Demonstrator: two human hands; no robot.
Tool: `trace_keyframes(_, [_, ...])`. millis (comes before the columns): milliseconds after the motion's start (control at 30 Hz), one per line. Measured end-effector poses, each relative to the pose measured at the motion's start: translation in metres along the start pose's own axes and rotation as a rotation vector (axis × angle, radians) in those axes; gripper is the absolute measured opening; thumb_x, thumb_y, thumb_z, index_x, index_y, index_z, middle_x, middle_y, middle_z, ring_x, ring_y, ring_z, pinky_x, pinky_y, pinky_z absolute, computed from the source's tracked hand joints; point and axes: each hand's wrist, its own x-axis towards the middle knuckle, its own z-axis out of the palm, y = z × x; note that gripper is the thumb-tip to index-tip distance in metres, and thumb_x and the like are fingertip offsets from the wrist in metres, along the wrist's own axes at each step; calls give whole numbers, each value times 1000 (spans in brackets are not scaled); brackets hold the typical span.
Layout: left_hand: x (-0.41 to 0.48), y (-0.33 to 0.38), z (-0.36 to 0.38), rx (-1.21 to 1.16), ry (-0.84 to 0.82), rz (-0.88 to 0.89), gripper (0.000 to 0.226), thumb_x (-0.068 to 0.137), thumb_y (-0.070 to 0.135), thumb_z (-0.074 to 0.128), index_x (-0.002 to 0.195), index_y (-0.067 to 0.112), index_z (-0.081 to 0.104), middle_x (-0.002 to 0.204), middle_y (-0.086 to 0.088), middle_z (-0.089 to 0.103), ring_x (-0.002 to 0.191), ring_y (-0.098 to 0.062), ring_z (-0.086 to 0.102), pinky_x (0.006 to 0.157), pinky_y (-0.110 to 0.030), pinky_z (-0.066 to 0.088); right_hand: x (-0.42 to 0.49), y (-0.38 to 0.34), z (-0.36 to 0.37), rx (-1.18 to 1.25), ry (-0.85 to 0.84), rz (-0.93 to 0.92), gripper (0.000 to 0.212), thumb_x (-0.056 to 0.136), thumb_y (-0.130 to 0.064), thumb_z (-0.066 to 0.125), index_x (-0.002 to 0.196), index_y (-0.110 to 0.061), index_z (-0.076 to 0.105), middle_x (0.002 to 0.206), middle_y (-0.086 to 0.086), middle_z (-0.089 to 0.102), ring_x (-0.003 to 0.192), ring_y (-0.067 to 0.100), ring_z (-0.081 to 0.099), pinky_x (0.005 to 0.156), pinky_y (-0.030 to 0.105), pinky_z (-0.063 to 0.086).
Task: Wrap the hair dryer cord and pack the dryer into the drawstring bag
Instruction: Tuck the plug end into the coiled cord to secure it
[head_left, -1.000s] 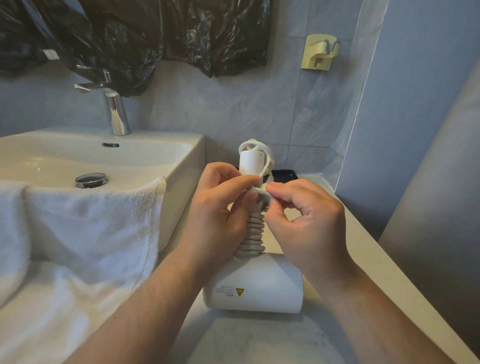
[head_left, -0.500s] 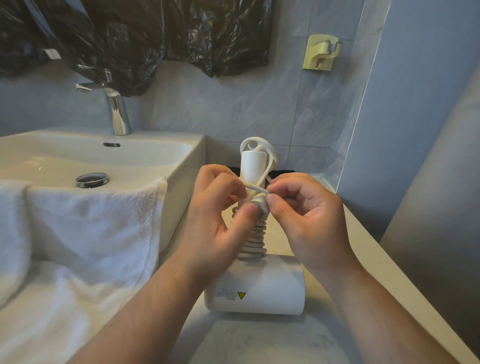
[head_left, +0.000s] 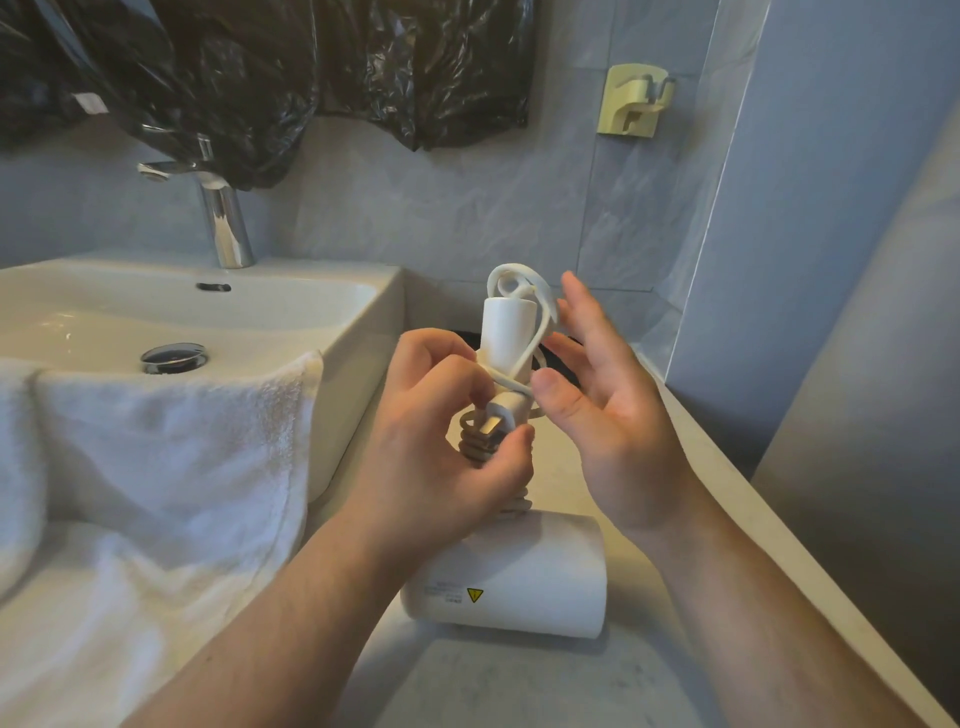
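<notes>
I'm seeing smooth matt white plastic on the hair dryer (head_left: 511, 577), its cord (head_left: 511, 268) looking perhaps rubbery; the towel (head_left: 171, 441) is showing nubby terry cloth, the tap (head_left: 224, 223) gleaming polished metal, the sink (head_left: 363, 283) shining glossy.

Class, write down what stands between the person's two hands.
In the head view, the upright hair dryer handle, with the cord wound round it, stands between the left hand, which pinches the plug, and the right hand.

Bare left hand (head_left: 426, 441), right hand (head_left: 618, 431)
</notes>
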Motion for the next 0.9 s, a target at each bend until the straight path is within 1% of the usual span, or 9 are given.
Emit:
trace_keyframes(67, [0,2,1,-8,-13,26,26,72,23,67,76,-1,59,98,-6,48,98,-9,50,77,-10,39,2,-5,1,41,-45,-24,54,89,-19,53,137,-39,37,140,-4,51,122,3,54,92,20,47])
trace_keyframes(200, [-1,2,3,-6,-27,78,27,75,23,63,79,-4,61,99,-8,49,94,-15,51,77,-14,41,10,-11,-2,148,-75,-20,35,90,-20,51,124,-29,53,112,-4,58,92,11,57,77,23,48])
trace_keyframes(300, [0,3,3,-4,-40,107,27,76,23,61,80,-4,61,100,-7,49,94,-16,51,77,-17,41,11,-10,-3,68,-109,17,21,89,-36,53,108,-33,62,115,-4,56,98,16,53,84,28,44])
trace_keyframes(400, [1,3,3,-52,-43,140,16,77,21,61,87,8,60,100,1,46,95,-9,50,78,-16,41,11,-12,2,-44,-78,-21,23,95,-35,44,93,-25,65,86,-11,62,80,7,59,73,20,46])
trace_keyframes(467, [0,4,3,-65,-32,157,17,77,20,61,93,18,57,101,6,44,98,-2,49,80,-13,40,11,-12,4,-82,-45,-55,23,95,-32,43,88,-26,65,77,-14,61,71,5,58,67,18,45])
trace_keyframes(600, [-2,4,3,-44,-14,146,19,76,21,61,89,7,62,101,0,46,96,-5,49,80,-15,40,7,-8,5,-15,33,-53,5,92,-27,55,96,-29,52,79,-12,61,68,7,58,65,19,47])
trace_keyframes(700, [-2,5,5,-19,-24,139,26,76,20,61,85,-4,64,100,-6,48,90,-12,49,76,-15,41,8,-8,1,196,105,47,27,84,-25,61,102,-21,41,85,3,68,70,12,66,64,24,53])
trace_keyframes(800, [-4,8,5,-81,-59,123,23,76,15,58,87,-5,63,100,-9,50,87,-10,52,68,-14,43,8,-6,-2,299,18,138,17,83,-22,58,99,-18,54,78,-2,65,72,13,63,64,27,50])
trace_keyframes(900, [-5,9,6,-124,-78,95,23,77,13,55,89,-5,62,101,-9,53,90,-18,57,64,-27,51,8,0,-3,312,52,198,14,81,-21,56,91,-14,63,82,6,65,75,19,63,67,32,50])
